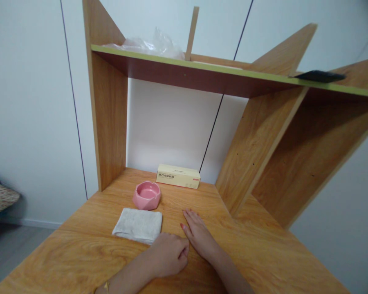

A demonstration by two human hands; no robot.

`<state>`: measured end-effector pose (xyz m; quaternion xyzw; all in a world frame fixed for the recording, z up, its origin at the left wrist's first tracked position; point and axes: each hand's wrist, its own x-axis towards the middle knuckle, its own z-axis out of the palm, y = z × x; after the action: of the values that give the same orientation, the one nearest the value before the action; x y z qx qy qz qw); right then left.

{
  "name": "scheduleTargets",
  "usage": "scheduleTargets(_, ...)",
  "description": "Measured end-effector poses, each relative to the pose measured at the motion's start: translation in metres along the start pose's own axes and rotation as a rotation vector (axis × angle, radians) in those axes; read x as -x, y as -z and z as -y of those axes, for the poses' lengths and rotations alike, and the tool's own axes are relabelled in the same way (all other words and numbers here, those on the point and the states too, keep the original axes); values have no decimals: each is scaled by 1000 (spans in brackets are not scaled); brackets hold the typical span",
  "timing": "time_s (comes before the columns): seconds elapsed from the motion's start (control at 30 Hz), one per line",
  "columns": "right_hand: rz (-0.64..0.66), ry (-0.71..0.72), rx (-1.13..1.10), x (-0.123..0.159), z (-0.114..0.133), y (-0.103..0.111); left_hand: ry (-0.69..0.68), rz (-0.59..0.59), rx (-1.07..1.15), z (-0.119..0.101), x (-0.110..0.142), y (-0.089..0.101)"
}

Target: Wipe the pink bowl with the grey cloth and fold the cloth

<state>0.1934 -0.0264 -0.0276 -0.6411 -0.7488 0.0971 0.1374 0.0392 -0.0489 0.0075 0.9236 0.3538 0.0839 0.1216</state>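
Observation:
My left hand [171,254] is closed in a fist over the wooden desk, beside the near right corner of a folded light-grey cloth [138,224]. Nothing shows between its fingers. Palm down on the desk, my right hand [199,234] lies with its fingers stretched out, just right of the fist. Behind the cloth stands a pink faceted ashtray [147,200] with nothing visible in it. A pale yellow cling film box [178,176] rests farther back, near the wall.
The wooden desk [257,253] has upright side panels and a shelf [184,73] above it. On the shelf are a clear plastic bag [159,45] and a flat black object [320,76]. Patterned fabric [1,200] shows at the far left.

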Motion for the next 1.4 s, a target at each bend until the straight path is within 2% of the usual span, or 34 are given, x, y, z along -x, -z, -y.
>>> scheduleTargets(0.5,14,7,25,0,0,1,-14,-5,14,4,-1,-4)
scheduleTargets(0.83,-23,14,21,-1,-2,-3,-8,-4,-3,2,0,-2)
scheduleTargets(1.13,-25,12,1,-1,-3,-2,-44,-65,20,6,-2,-6)
scheduleTargets(1.4,-95,44,-48,-1,-7,-4,-65,-80,36,7,0,-8)
